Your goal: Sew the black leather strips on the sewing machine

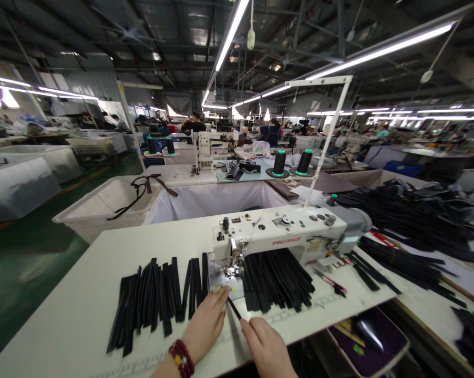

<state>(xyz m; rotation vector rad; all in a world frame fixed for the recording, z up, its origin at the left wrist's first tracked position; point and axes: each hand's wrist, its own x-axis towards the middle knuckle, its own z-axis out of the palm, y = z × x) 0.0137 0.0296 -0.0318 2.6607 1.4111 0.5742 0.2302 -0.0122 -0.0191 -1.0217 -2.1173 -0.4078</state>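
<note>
My right hand (pixel 266 346) pinches the near end of a narrow black strip (pixel 234 308) just in front of the sewing machine (pixel 276 236). At the strip's far end, the closed fingertips of my left hand (pixel 207 320) press on it at the metal needle plate (pixel 221 278), a little short of the presser foot (pixel 232 270). A beaded bracelet (pixel 181 359) circles my left wrist. Loose black strips (pixel 150 294) lie side by side left of the plate. Under the machine arm is another spread of black strips (pixel 276 281).
Thread snips (pixel 331 282) with a pinkish handle lie right of the machine. Black pieces (pixel 414 215) are heaped farther right. An open drawer (pixel 369 341) sits below the table's front edge. A white bin (pixel 106 202) stands behind left, and thread cones (pixel 279 163) stand beyond the machine.
</note>
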